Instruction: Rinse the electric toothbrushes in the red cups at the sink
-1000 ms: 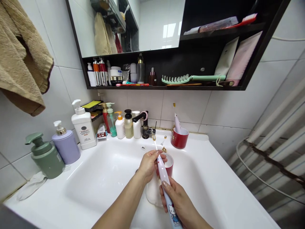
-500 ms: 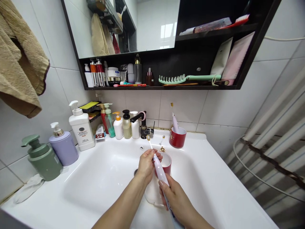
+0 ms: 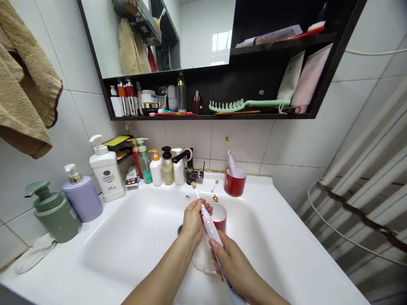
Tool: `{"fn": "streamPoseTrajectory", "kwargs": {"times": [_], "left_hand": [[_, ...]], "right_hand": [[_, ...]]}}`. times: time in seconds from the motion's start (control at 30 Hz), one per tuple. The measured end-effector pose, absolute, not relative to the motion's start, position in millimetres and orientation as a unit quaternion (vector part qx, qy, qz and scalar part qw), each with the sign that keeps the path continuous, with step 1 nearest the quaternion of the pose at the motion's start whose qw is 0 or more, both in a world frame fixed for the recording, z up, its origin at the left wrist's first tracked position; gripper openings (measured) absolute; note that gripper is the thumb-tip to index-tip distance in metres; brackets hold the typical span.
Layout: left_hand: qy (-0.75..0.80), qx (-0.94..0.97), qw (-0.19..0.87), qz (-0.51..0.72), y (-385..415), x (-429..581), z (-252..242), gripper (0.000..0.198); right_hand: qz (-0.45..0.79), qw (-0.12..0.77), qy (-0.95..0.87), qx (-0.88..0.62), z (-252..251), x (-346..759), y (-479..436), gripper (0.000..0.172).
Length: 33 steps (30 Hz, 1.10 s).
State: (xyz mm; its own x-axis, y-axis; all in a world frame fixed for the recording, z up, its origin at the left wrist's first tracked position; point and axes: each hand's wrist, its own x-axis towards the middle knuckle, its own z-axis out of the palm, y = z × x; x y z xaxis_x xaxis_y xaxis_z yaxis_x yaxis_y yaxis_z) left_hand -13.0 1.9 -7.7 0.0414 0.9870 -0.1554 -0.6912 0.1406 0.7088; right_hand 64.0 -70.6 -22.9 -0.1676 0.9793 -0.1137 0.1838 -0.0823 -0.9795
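Observation:
Over the white sink basin [image 3: 133,241], my right hand [image 3: 233,264] is closed around the lower handle of a pink and white electric toothbrush [image 3: 208,222], whose brush head points up and away toward the black faucet [image 3: 187,163]. My left hand [image 3: 192,218] pinches the upper part of the toothbrush body with its fingers curled. A red cup [image 3: 219,216] stands in the basin just behind the toothbrush, partly hidden by it. A pale object lies in the basin under my hands, mostly hidden.
A second red cup [image 3: 234,181] with a toothbrush stands on the rim at the back. Pump bottles [image 3: 106,169] line the left side and back. A dark shelf [image 3: 210,114] with toiletries and a green comb hangs above. A brown towel [image 3: 25,89] hangs at left.
The view has drifted slightly right and down. Both hands and the toothbrush have shifted a little to the left in the picture; their grip is the same.

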Motion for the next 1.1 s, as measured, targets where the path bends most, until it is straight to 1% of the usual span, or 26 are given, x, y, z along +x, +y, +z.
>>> {"fn": "streamPoseTrajectory", "kwargs": {"times": [0.07, 0.23, 0.37, 0.5, 0.63, 0.77, 0.9, 1.03, 1.1], "left_hand": [[0.317, 0.233, 0.683, 0.615, 2.1, -12.9, -7.3, 0.004], [0.341, 0.221, 0.678, 0.612, 2.7, -12.7, -6.7, 0.005], [0.341, 0.220, 0.674, 0.618, 2.0, -13.1, -5.8, 0.006], [0.353, 0.207, 0.675, 0.614, 1.6, -13.3, -4.1, 0.005], [0.356, 0.199, 0.677, 0.613, 2.5, -13.2, -3.4, 0.006], [0.359, 0.188, 0.680, 0.610, 3.3, -13.6, -3.5, 0.005], [0.356, 0.184, 0.684, 0.609, 3.6, -13.8, -3.9, 0.004], [0.355, 0.177, 0.688, 0.608, 4.0, -13.8, -4.3, 0.004], [0.353, 0.174, 0.691, 0.607, 4.0, -13.8, -4.3, 0.004]], "right_hand": [[0.474, 0.384, -0.579, -0.541, -23.3, 63.3, -70.0, 0.018], [0.533, 0.366, -0.548, -0.532, -21.7, 61.3, -71.1, 0.020], [0.497, 0.374, -0.560, -0.548, -20.5, 61.0, -72.9, 0.018], [0.556, 0.375, -0.532, -0.516, -20.0, 60.4, -73.4, 0.020], [0.532, 0.380, -0.538, -0.532, -18.2, 60.4, -73.4, 0.020], [0.619, 0.377, -0.487, -0.487, -14.2, 60.8, -75.5, 0.022], [0.583, 0.385, -0.499, -0.512, -11.9, 59.7, -77.1, 0.022], [0.643, 0.386, -0.449, -0.486, -8.0, 57.6, -77.5, 0.023], [0.642, 0.386, -0.445, -0.490, -6.3, 57.0, -77.6, 0.024]]}}
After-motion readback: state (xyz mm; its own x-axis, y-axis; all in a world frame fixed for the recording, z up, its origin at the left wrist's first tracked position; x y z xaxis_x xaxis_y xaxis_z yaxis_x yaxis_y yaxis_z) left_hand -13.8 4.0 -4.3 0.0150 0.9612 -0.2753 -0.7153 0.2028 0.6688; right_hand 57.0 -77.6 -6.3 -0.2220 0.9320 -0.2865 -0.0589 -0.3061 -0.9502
